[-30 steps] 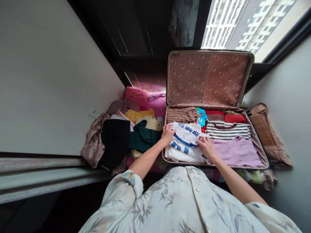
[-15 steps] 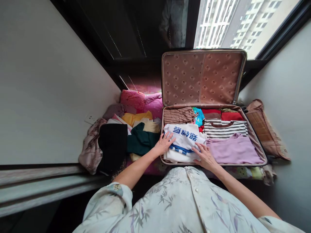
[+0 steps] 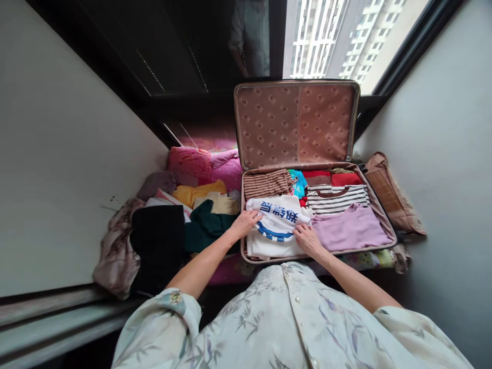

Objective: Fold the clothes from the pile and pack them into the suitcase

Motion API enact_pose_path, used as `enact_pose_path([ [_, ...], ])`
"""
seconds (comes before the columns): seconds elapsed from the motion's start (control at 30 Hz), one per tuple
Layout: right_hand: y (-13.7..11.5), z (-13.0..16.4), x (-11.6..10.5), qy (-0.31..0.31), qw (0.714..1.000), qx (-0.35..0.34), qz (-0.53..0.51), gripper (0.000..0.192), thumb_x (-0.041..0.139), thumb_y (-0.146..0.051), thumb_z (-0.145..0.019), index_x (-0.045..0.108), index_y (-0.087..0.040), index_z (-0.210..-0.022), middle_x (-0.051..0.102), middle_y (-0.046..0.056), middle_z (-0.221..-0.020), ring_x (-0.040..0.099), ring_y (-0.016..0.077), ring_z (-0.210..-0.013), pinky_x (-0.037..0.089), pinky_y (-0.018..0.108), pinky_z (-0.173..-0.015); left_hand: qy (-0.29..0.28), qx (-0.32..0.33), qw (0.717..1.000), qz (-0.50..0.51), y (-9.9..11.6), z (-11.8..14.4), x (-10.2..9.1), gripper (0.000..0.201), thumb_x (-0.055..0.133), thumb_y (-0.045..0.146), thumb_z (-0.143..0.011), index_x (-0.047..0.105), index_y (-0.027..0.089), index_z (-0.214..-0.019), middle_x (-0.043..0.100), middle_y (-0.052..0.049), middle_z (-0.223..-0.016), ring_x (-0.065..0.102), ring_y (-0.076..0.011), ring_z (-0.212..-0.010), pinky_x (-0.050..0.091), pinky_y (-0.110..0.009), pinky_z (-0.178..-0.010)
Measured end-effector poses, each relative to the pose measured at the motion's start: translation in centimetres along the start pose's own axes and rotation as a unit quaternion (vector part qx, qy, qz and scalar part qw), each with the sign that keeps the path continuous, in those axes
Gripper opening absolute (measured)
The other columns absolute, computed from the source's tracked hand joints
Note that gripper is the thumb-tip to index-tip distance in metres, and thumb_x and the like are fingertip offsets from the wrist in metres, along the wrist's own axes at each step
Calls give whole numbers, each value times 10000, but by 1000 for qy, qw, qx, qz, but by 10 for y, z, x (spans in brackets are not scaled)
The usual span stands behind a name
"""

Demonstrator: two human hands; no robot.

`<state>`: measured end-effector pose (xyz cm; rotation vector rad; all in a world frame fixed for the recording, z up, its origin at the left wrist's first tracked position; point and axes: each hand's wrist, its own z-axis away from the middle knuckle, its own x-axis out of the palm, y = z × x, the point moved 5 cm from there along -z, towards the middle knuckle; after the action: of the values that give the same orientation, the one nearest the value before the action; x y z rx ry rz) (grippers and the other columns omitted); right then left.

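Note:
A white shirt [image 3: 274, 210] with blue lettering and a blue checked band lies folded in the near left corner of an open suitcase [image 3: 243, 241]. My left hand [image 3: 246, 223] grips its left edge, the fingers bent over the cloth. At its right edge my right hand [image 3: 307, 239] pinches the fabric, with the fingertips partly hidden. Between my hands the blue band sags in a curve. Beside my right hand lies a folded lilac top [image 3: 349, 228]. Behind it is a striped top [image 3: 338, 199], and brown striped clothing [image 3: 268, 183] lies behind the white shirt.
Left of the suitcase is a heap of clothes with a black garment [image 3: 157, 248], a dark green one [image 3: 209, 225] and a yellow one [image 3: 200, 190]. The raised suitcase lid [image 3: 295, 125] stands before the window. A brown bag [image 3: 394, 195] is by the right wall.
My hands have closed on the shirt's sides, and its blue band has gone from nearly straight to curved. The whole view has shifted, so the suitcase sits further left.

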<state>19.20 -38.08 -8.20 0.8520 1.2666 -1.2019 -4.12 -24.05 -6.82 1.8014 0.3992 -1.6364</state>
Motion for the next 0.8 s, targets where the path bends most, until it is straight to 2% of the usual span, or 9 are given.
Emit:
enact_pose_path([
  [0.1,14,-13,-8,14,994,44,-100,278,497,-124,-875,690,-185,-1066,696,126,-1101,576,261,-1037,431,388,-920,5,-19,999,43,-5,-8,-9,426,463,59,-916,727,251,-1191,731,-91,-1134,660,-214,-1119,449,-370,-1081],
  [0.23,50,-38,-37,41,977,95,-185,293,466,-173,-869,684,-174,-1065,700,61,-884,604,196,-810,447,283,-745,12,-32,994,107,-19,-34,-37,408,494,90,-877,727,243,-1176,738,-55,-1164,664,-196,-1133,495,-324,-1043],
  [0.4,90,-81,-112,147,959,92,-224,287,473,-237,-883,678,-160,-1068,684,48,-819,580,182,-723,415,267,-680,85,-41,991,96,-34,-73,-99,319,495,180,-918,714,195,-1149,740,-79,-1146,681,-215,-1074,516,-300,-936],
  [0.47,94,-95,-143,205,956,70,-200,302,478,-230,-885,675,-147,-1098,698,74,-893,585,200,-785,424,284,-723,124,-52,988,72,-38,-82,-122,324,478,204,-941,702,188,-1175,735,-91,-1151,670,-228,-1088,501,-318,-946],
  [0.53,91,-102,-163,250,954,40,-158,331,457,-202,-903,666,-132,-1150,701,115,-1036,586,232,-929,430,320,-823,152,-67,985,42,-40,-83,-135,348,456,225,-964,682,182,-1226,720,-107,-1192,648,-248,-1133,482,-357,-981],
  [0.6,85,-104,-164,258,959,11,-114,352,437,-169,-925,661,-134,-1195,682,139,-1162,551,264,-1069,411,367,-918,148,-78,986,15,-40,-76,-132,360,466,231,-966,667,177,-1261,695,-124,-1258,618,-270,-1197,462,-396,-1021],
  [0.63,82,-104,-156,241,966,3,-94,361,443,-152,-924,663,-146,-1209,673,141,-1205,528,277,-1120,399,390,-947,127,-82,989,4,-40,-71,-124,362,493,217,-951,666,177,-1267,682,-132,-1286,599,-283,-1234,454,-415,-1040],
  [0.73,82,-100,-106,124,991,7,-53,403,537,-134,-871,679,-212,-1240,653,122,-1296,493,305,-1194,399,439,-966,14,-87,996,-17,-35,-48,-79,435,605,136,-851,670,186,-1279,640,-163,-1347,539,-322,-1332,434,-476,-1091],
  [0.8,88,-95,-72,67,996,41,-48,454,588,-187,-862,661,-255,-1305,612,115,-1383,494,321,-1222,428,454,-952,-28,-90,995,-13,-29,-35,-48,519,651,117,-811,649,194,-1325,573,-185,-1431,496,-329,-1385,413,-498,-1127],
])
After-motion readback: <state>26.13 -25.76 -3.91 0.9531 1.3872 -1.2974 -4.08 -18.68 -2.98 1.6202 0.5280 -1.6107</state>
